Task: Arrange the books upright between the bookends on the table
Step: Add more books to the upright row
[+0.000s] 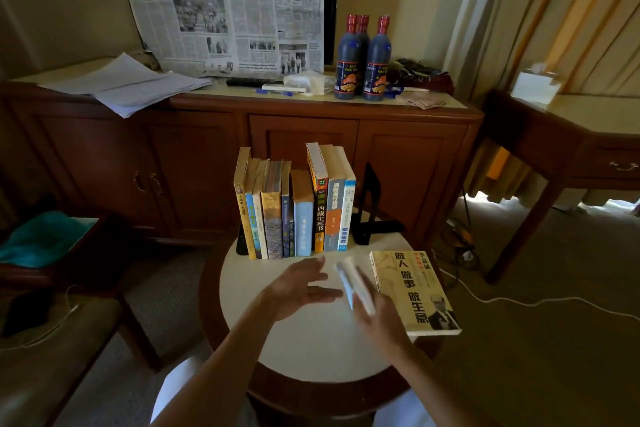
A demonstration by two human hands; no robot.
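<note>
Several books (294, 211) stand upright in a row at the back of the round white table (311, 347). A black bookend (241, 239) props the row's left end. The other black bookend (372, 208) stands a little right of the row. A yellow book (415, 291) lies flat at the table's right edge. My right hand (375, 319) grips a thin white book (353, 284), tilted and blurred, above the table just left of the yellow one. My left hand (301, 284) hovers beside it with fingers spread, holding nothing.
Behind the table runs a wooden sideboard (242, 149) carrying three dark bottles (363, 59), loose papers (128, 87) and a hanging newspaper (225, 3). A chair (52, 305) sits at the left. A side table (571, 135) and white cable (519, 302) are at the right.
</note>
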